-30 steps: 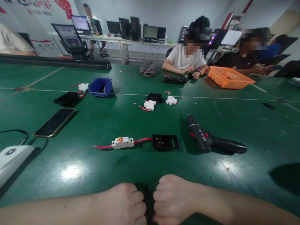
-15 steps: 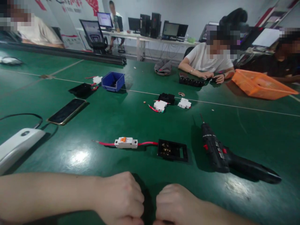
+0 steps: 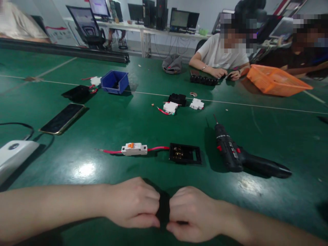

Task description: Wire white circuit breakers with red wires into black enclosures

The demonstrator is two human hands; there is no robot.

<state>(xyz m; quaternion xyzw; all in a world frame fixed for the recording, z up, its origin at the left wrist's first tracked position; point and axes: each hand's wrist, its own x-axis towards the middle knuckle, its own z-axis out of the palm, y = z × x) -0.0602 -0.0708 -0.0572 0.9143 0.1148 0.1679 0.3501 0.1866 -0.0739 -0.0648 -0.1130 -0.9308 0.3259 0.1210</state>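
Note:
My left hand point(image 3: 135, 203) rests on the green table as a closed fist, with nothing showing in it. Facing it across a narrow gap, my right hand point(image 3: 192, 213) is curled into a fist too, and nothing shows in it. Beyond both hands lies a white breaker point(image 3: 134, 149) with an orange switch. One red wire point(image 3: 111, 151) runs from its left end to a bare tip; another red wire point(image 3: 158, 148) joins it to a black rectangular housing point(image 3: 186, 153) with brass-coloured terminals. A black power drill point(image 3: 230, 150) lies to the right, its bit pointing away.
On the left are a phone point(image 3: 63, 118) and a white device point(image 3: 17, 155) with a cable. Farther back sit a blue bin point(image 3: 114, 82), white breakers point(image 3: 171, 107), a grey cap point(image 3: 172, 64) and an orange basket point(image 3: 279, 80). A person point(image 3: 217, 54) works across the table.
The view has tilted down and shifted slightly right, so the table items appear higher and farther left. Both fists stay closed, with more of my thumbs and right forearm showing.

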